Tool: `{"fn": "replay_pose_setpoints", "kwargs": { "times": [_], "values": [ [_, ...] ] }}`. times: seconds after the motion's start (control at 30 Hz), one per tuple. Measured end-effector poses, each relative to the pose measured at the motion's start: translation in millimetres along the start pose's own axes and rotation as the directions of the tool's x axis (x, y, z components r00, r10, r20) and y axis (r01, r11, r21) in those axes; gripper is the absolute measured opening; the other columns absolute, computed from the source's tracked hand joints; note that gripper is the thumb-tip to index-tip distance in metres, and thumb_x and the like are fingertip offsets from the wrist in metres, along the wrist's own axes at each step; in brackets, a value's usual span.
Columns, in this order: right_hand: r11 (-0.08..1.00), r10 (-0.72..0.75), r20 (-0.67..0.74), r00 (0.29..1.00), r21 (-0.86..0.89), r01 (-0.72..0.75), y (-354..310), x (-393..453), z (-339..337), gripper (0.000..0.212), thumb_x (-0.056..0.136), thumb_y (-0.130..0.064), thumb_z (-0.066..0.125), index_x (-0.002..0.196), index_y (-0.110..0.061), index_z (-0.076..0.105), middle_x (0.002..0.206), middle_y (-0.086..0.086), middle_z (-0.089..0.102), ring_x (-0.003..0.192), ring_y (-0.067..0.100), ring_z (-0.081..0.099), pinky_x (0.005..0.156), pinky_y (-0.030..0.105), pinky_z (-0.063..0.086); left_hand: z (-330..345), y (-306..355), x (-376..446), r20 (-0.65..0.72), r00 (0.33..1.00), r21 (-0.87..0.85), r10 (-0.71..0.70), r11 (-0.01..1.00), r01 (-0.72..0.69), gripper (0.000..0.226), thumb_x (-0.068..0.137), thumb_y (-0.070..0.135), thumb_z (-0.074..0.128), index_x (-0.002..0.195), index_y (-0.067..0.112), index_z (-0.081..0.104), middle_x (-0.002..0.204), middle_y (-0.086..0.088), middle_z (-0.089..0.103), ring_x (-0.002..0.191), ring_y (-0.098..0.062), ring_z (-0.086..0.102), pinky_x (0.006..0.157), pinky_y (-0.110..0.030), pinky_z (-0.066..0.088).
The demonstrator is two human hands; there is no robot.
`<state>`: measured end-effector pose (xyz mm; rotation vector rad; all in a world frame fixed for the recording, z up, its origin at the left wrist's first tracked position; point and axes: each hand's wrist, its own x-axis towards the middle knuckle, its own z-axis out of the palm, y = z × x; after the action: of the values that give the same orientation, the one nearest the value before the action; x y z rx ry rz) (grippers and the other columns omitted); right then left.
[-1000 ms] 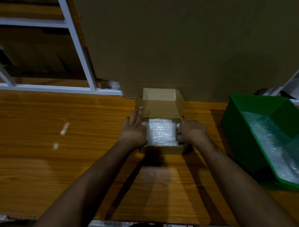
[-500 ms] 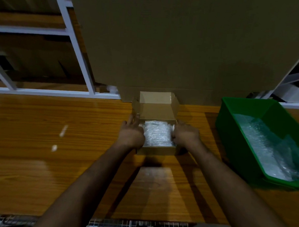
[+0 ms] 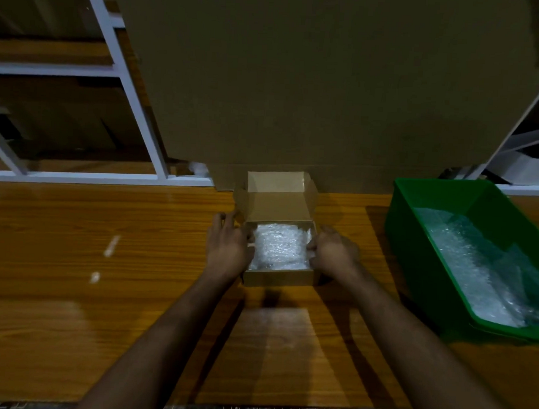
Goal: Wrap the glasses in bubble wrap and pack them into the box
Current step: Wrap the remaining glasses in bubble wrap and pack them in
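Box (image 3: pixel 277 277) on wooden table (image 3: pixel 103 305)

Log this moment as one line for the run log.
stage: packing | box: lid open | bubble-wrapped bundle: inside box | left hand, right hand: at box sides

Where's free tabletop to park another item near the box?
Left: bare wood from the left hand out past two small white scraps. Front: open wood between the forearms, below the box. Right: only a narrow strip between the right hand and green bin. Behind the box, a big cardboard sheet blocks.
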<state>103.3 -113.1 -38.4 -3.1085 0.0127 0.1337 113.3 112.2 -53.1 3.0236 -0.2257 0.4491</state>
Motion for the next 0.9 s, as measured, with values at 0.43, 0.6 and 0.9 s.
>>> {"fn": "replay_pose_setpoints", "kwargs": {
  "times": [0.43,0.6,0.9],
  "values": [
    [0.977,0.012,-0.160,0.987,0.211,0.023,21,-20,-58,0.023,0.090,-0.031,0.071,0.113,-0.031,0.070,0.138,-0.004,0.054,0.103,0.014,0.060,0.073,0.027,0.047,-30,5,-7,0.168,0.986,0.004,0.020,1.000,-0.021,0.025,0.091,0.044,0.058,0.100,0.027,0.074,0.158,-0.007,0.034,0.138,-0.029,0.019,0.109,-0.042,0.031],
    [0.882,0.298,-0.330,0.896,0.455,-0.126,93,-29,-115,0.023,0.093,-0.027,0.067,0.116,-0.030,0.070,0.108,-0.001,0.071,0.089,0.017,0.066,0.076,0.036,0.057,-42,14,-5,0.112,0.993,-0.101,0.037,0.995,-0.026,0.029,0.097,0.034,0.052,0.115,0.025,0.073,0.156,-0.010,0.038,0.133,-0.028,0.018,0.108,-0.039,0.024],
    [0.814,0.496,0.364,0.788,0.121,-0.568,260,-27,-56,0.046,0.090,-0.028,0.074,0.129,-0.008,0.062,0.122,0.016,0.064,0.097,0.029,0.065,0.084,0.040,0.059,-29,53,0,0.041,0.993,-0.324,0.112,0.941,-0.092,0.021,0.092,0.023,0.064,0.111,0.020,0.073,0.129,-0.007,0.063,0.124,-0.030,0.040,0.100,-0.045,0.040]
  ]
}}
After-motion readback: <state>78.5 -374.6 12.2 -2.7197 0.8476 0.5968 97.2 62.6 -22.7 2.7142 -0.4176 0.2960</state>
